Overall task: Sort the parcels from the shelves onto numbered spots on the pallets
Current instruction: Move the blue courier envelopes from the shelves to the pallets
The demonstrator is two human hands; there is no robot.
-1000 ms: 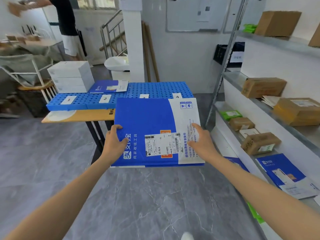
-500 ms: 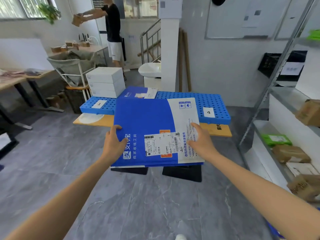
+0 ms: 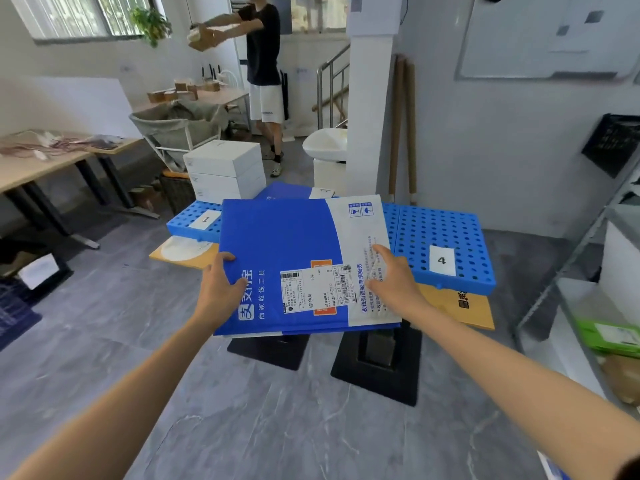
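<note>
I hold a flat blue and white parcel [image 3: 294, 244] with a shipping label level in front of me. My left hand [image 3: 218, 289] grips its left edge and my right hand [image 3: 391, 282] grips its right side. Behind it lies the blue perforated pallet [image 3: 446, 233] on a wooden table, with white number cards 1 [image 3: 205, 220] and 4 [image 3: 441, 260] in sight. The parcel hides the pallet's middle. White boxes [image 3: 225, 171] are stacked near card 1, and another blue parcel [image 3: 291, 190] lies behind mine.
A metal shelf [image 3: 568, 258] stands at the right with a green parcel [image 3: 609, 336] and a brown one. Black table feet [image 3: 377, 365] rest on the grey floor. A white pillar [image 3: 367, 109] rises behind the pallet. A person [image 3: 263, 67] at the back holds a box.
My view has swung left, away from the shelf, and the pallet has come closer. Both hands keep the same grip on the blue parcel.
</note>
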